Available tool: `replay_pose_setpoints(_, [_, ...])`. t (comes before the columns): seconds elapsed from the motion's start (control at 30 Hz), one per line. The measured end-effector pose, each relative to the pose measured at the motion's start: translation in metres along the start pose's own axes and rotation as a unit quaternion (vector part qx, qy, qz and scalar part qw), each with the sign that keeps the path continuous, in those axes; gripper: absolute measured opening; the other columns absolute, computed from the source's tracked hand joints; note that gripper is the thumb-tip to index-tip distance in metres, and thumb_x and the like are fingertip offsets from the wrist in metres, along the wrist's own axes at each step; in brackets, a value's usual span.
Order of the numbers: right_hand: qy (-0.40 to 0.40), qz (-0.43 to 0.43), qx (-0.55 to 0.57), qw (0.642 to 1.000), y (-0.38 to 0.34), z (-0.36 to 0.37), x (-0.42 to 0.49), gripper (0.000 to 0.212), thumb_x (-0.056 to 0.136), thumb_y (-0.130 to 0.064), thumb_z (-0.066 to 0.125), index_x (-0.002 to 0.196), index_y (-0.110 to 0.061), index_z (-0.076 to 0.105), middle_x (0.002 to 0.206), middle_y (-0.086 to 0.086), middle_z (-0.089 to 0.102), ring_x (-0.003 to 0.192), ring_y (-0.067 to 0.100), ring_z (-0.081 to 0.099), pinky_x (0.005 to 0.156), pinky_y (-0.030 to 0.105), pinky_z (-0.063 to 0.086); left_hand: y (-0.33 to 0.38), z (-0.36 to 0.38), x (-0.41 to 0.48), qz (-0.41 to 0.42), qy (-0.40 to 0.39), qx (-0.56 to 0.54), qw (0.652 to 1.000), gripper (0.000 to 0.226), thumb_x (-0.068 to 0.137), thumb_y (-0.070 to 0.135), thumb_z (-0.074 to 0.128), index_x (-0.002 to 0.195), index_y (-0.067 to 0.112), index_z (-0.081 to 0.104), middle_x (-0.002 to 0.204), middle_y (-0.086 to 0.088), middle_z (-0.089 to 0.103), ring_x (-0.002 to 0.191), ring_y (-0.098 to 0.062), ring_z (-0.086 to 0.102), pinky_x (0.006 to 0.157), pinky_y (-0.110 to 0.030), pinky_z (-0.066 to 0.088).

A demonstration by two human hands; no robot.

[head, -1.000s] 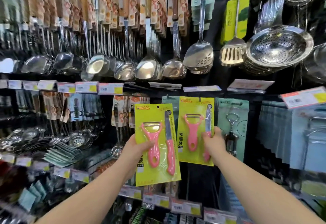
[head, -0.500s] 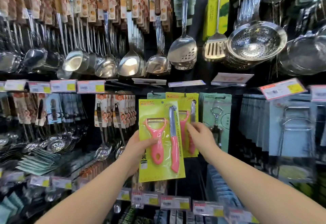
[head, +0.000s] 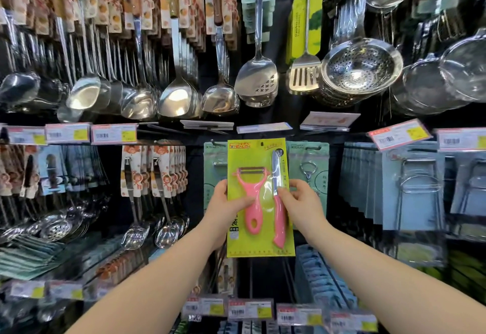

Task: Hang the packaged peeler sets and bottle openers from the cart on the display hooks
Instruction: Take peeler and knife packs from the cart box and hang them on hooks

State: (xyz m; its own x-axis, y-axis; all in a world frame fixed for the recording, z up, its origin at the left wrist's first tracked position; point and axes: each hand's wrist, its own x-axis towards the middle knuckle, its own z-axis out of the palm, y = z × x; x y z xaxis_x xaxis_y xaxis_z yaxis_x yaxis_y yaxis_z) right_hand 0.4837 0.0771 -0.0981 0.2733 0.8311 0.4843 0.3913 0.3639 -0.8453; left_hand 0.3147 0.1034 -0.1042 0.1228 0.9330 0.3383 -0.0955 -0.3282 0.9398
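A yellow-green carded peeler set (head: 259, 241), with a pink peeler and a pink-handled knife, stands upright in front of the display wall. My left hand (head: 226, 203) grips its left edge, thumb across the front. My right hand (head: 299, 202) pinches its right edge by the knife. The card's top hole sits level with the hook row, and the hook itself is hidden. A teal bottle opener pack (head: 310, 173) hangs just right of it, and another teal pack (head: 214, 165) peeks out on its left. The other peeler set hangs hidden behind the front card. No cart is in view.
Ladles (head: 178, 97), a slotted turner (head: 303, 78) and colanders (head: 361, 69) hang above. Price tags (head: 113, 134) line the rails. Carded spoons (head: 157, 173) hang to the left, wire racks in grey packs (head: 413, 189) to the right, more packs (head: 323, 281) below.
My left hand has carried its peeler set right and up, in front of the hanging one. My right hand left the hanging set and now pinches the front card's right edge.
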Motion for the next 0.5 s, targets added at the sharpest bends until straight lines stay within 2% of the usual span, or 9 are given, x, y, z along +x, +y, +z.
replay_pose_setpoints(0.1, [0.007, -0.003, -0.006, 1.000, 0.002, 0.001, 0.004, 0.037, 0.090, -0.033, 0.057, 0.122, -0.014, 0.051, 0.090, -0.008, 0.059, 0.078, 0.000, 0.056, 0.060, 0.017, 0.040, 0.000, 0.001, 0.003, 0.009, 0.000, 0.011, 1.000, 0.062, 0.072, 0.019, 0.079, 0.125, 0.023, 0.047, 0.118, 0.004, 0.061, 0.111, -0.014, 0.056, 0.100, -0.040, 0.042])
replay_pose_setpoints(0.17, [0.009, 0.000, -0.010, 1.000, 0.004, 0.002, 0.006, 0.040, 0.090, -0.034, 0.057, 0.123, -0.013, 0.050, 0.087, -0.011, 0.056, 0.078, 0.001, 0.055, 0.060, 0.017, 0.040, 0.000, 0.002, 0.004, 0.014, -0.002, 0.005, 1.000, 0.056, 0.073, 0.018, 0.078, 0.119, 0.026, 0.049, 0.112, 0.009, 0.062, 0.104, -0.005, 0.057, 0.083, -0.025, 0.044])
replay_pose_setpoints(0.23, [0.012, 0.001, -0.012, 1.000, 0.006, 0.003, 0.008, 0.041, 0.090, -0.034, 0.056, 0.125, -0.013, 0.049, 0.084, -0.013, 0.054, 0.077, 0.000, 0.054, 0.061, 0.017, 0.040, 0.000, 0.003, 0.005, 0.018, -0.001, 0.005, 1.000, 0.047, 0.073, 0.016, 0.078, 0.108, 0.033, 0.050, 0.107, 0.013, 0.062, 0.100, -0.001, 0.057, 0.072, -0.018, 0.039])
replay_pose_setpoints(0.3, [0.018, 0.000, -0.015, 1.000, 0.008, 0.004, 0.011, 0.042, 0.091, -0.034, 0.056, 0.126, -0.012, 0.049, 0.084, -0.013, 0.054, 0.078, 0.001, 0.055, 0.063, 0.019, 0.041, 0.000, 0.004, 0.006, 0.020, 0.000, 0.009, 1.000, 0.043, 0.074, 0.016, 0.077, 0.099, 0.037, 0.050, 0.100, 0.020, 0.062, 0.092, 0.005, 0.059, 0.066, -0.014, 0.039])
replay_pose_setpoints(0.37, [0.024, -0.002, -0.020, 1.000, 0.010, 0.005, 0.015, 0.043, 0.091, -0.034, 0.056, 0.127, -0.012, 0.049, 0.087, -0.011, 0.057, 0.082, 0.005, 0.057, 0.067, 0.022, 0.043, -0.002, 0.004, 0.009, 0.020, 0.003, 0.008, 1.000, 0.042, 0.076, 0.014, 0.076, 0.104, 0.034, 0.052, 0.098, 0.019, 0.064, 0.082, 0.007, 0.063, 0.061, -0.011, 0.043])
replay_pose_setpoints(0.43, [0.022, -0.002, -0.036, 0.999, 0.013, 0.007, 0.018, 0.044, 0.091, -0.035, 0.056, 0.128, -0.013, 0.049, 0.089, -0.008, 0.057, 0.081, 0.005, 0.057, 0.063, 0.020, 0.042, -0.004, 0.003, 0.012, 0.013, 0.006, 0.011, 1.000, 0.046, 0.076, 0.013, 0.075, 0.113, 0.028, 0.052, 0.100, 0.015, 0.065, 0.082, 0.006, 0.064, 0.062, -0.013, 0.046])
replay_pose_setpoints(0.5, [0.013, 0.005, -0.051, 0.999, 0.016, 0.009, 0.022, 0.045, 0.091, -0.035, 0.055, 0.130, -0.013, 0.047, 0.091, -0.005, 0.057, 0.081, 0.009, 0.058, 0.063, 0.022, 0.044, -0.005, 0.002, 0.014, 0.009, 0.009, 0.032, 0.999, 0.043, 0.076, 0.015, 0.076, 0.107, 0.031, 0.052, 0.099, 0.015, 0.065, 0.079, 0.009, 0.062, 0.058, -0.011, 0.046])
